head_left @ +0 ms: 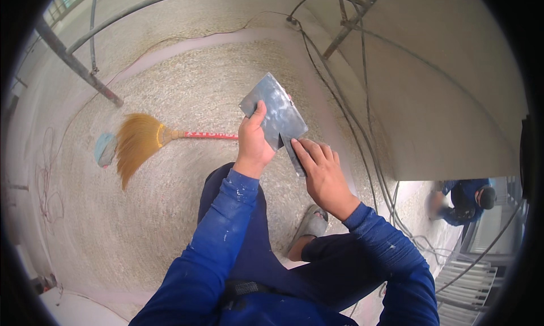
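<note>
My left hand [254, 143] is closed around a flat rectangular metal plate [276, 108], smeared with whitish residue, its thumb lying on the upper face. My right hand [324, 173] grips a smaller, narrow metal scraper blade [294, 160], with the fingers laid along its surface. The scraper's far end meets the near edge of the plate; whether the two touch firmly I cannot tell. How the plate is held underneath is hidden. Both hands are in front of me, above my bent knees.
A straw broom [140, 147] with a red handle [209, 135] lies to the left, beside a pale blue crumpled thing [104, 149]. Metal poles [79, 65] stand at the far left. Dark cables [345, 108] run along the right. Another person [473, 201] crouches at far right.
</note>
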A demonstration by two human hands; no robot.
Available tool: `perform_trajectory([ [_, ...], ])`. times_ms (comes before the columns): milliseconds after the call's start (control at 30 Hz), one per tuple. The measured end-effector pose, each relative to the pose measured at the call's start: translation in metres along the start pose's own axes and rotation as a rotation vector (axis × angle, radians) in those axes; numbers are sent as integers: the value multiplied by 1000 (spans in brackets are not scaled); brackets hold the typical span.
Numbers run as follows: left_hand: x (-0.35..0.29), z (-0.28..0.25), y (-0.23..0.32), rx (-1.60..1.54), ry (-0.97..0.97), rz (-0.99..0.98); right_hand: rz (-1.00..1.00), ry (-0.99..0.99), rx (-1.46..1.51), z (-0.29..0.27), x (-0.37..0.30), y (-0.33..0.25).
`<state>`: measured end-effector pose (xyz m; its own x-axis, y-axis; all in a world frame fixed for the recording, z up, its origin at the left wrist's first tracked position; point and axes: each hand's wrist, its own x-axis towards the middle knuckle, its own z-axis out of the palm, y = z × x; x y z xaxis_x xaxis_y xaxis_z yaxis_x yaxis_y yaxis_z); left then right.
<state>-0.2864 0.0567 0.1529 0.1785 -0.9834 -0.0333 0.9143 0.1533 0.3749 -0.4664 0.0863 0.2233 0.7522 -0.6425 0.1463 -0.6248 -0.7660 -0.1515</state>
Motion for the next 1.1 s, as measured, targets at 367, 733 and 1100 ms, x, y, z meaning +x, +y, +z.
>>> perform_trajectory([
  [367,-19,8,-33,360,-51,-325,227,357,268,-30,16,76],
  [733,-29,18,-75,-248,-88,-761,669,81,1632,-39,-9,115],
  [1100,11,-16,-13,125,259,-118,746,162,1175,-27,-25,115],
])
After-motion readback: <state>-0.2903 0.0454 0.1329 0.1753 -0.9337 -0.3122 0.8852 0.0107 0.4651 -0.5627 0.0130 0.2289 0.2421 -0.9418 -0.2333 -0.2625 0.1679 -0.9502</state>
